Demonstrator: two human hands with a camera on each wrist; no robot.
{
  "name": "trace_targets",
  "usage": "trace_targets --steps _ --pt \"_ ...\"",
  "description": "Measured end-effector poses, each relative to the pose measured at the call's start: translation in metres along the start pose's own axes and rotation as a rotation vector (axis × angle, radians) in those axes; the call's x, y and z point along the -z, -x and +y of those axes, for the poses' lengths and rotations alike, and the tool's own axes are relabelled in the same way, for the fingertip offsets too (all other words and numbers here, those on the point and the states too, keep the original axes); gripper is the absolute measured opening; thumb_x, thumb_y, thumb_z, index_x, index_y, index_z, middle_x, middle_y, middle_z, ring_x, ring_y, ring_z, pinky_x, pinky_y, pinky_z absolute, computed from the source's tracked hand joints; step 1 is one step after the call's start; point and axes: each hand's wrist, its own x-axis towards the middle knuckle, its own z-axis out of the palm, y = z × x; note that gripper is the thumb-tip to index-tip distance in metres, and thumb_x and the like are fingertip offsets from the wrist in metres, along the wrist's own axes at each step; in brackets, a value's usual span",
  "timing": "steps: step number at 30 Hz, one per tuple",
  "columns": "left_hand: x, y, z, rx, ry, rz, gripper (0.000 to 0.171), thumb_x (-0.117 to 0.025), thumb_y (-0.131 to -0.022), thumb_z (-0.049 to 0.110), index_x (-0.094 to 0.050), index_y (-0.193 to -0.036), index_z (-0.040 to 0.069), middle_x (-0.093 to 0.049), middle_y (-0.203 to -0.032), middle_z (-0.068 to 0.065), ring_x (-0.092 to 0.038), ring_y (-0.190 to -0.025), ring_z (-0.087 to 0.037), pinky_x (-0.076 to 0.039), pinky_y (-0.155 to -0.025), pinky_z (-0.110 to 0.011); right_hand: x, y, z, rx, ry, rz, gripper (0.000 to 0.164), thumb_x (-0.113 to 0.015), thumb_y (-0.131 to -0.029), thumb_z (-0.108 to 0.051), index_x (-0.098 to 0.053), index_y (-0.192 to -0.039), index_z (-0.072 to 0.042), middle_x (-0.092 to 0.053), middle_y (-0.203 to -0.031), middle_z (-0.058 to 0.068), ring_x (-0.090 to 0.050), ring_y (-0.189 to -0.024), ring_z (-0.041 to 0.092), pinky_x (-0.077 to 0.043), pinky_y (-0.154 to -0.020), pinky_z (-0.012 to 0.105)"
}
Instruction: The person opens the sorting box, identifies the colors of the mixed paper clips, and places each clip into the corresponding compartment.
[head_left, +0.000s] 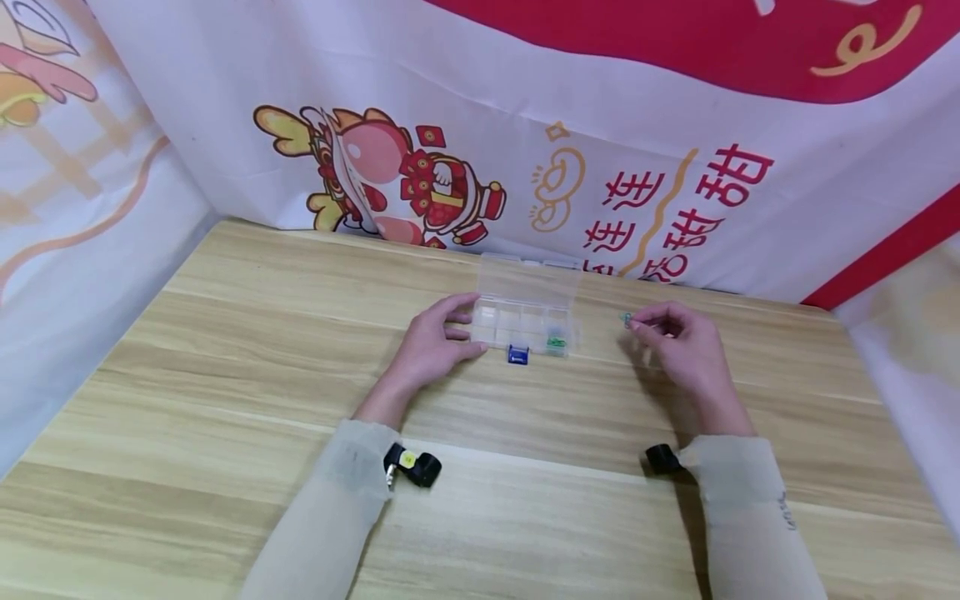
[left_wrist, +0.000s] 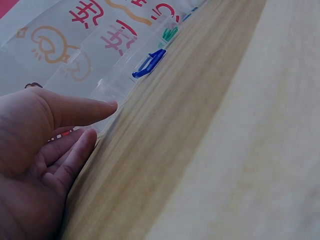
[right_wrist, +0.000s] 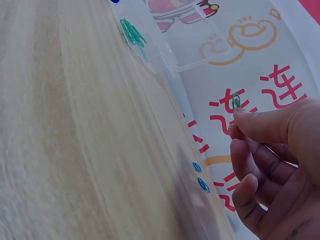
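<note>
A clear plastic compartment box [head_left: 517, 340] lies on the table with its see-through lid [head_left: 528, 279] raised at the back. My left hand [head_left: 435, 342] holds the box's left end, thumb at the front corner and index finger at the rear one. Between thumb and forefinger, my right hand [head_left: 686, 342] pinches a green paper clip [right_wrist: 236, 101], raised to the right of the box. Several green paper clips [right_wrist: 132, 33] lie in the box's front right compartment. A dark blue clasp-like piece [left_wrist: 149, 64] sits at the box's front edge.
Two small blue paper clips [right_wrist: 202, 185] lie on the wooden table [head_left: 525, 517] below my right hand. Behind the table hangs a white printed cloth [head_left: 420, 75] with red characters and cartoon figures. Another cloth [head_left: 90, 208] hangs along the left side.
</note>
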Motion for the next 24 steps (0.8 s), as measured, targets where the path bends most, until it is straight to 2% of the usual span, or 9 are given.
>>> trace_targets --steps 5,11,15,24 --pt "0.000 -0.001 0.000 0.000 -0.001 -0.001 0.079 -0.086 -0.089 0.006 -0.053 -0.159 0.023 -0.063 -0.149 -0.012 -0.069 -0.127 -0.032 -0.061 -0.109 -0.044 -0.007 0.001 -0.003 0.047 0.031 -0.006 0.028 -0.074 -0.103 -0.031 -0.074 -0.120 -0.009 -0.067 -0.106 0.004 -0.057 -0.088 0.013 -0.054 -0.063 0.022" --pt "0.000 -0.001 -0.001 0.000 -0.002 0.004 0.078 -0.086 -0.089 0.006 -0.054 -0.158 0.023 -0.063 -0.149 -0.011 -0.069 -0.127 -0.032 -0.061 -0.109 -0.045 -0.027 0.001 -0.010 0.071 0.030 -0.070 0.019 -0.072 -0.105 -0.025 -0.074 -0.117 -0.011 -0.068 -0.105 0.008 -0.060 -0.084 0.018 -0.056 -0.062 0.025" --pt "0.000 -0.001 -0.001 0.000 -0.002 -0.001 0.078 -0.086 -0.089 0.006 -0.053 -0.159 0.023 -0.063 -0.149 -0.012 -0.068 -0.128 -0.032 -0.061 -0.109 -0.045 -0.040 0.002 -0.015 0.116 0.023 -0.099 0.013 -0.073 -0.103 -0.018 -0.075 -0.113 -0.010 -0.069 -0.103 0.011 -0.060 -0.085 0.021 -0.056 -0.063 0.025" --pt "0.000 -0.002 -0.001 0.006 0.006 -0.002 0.079 -0.086 -0.089 0.005 -0.054 -0.158 0.024 -0.063 -0.149 -0.012 -0.069 -0.128 -0.032 -0.061 -0.109 -0.044 -0.058 0.005 -0.028 0.156 0.021 -0.117 0.009 -0.074 -0.102 -0.017 -0.076 -0.109 -0.011 -0.068 -0.099 0.010 -0.060 -0.084 0.025 -0.054 -0.059 0.025"
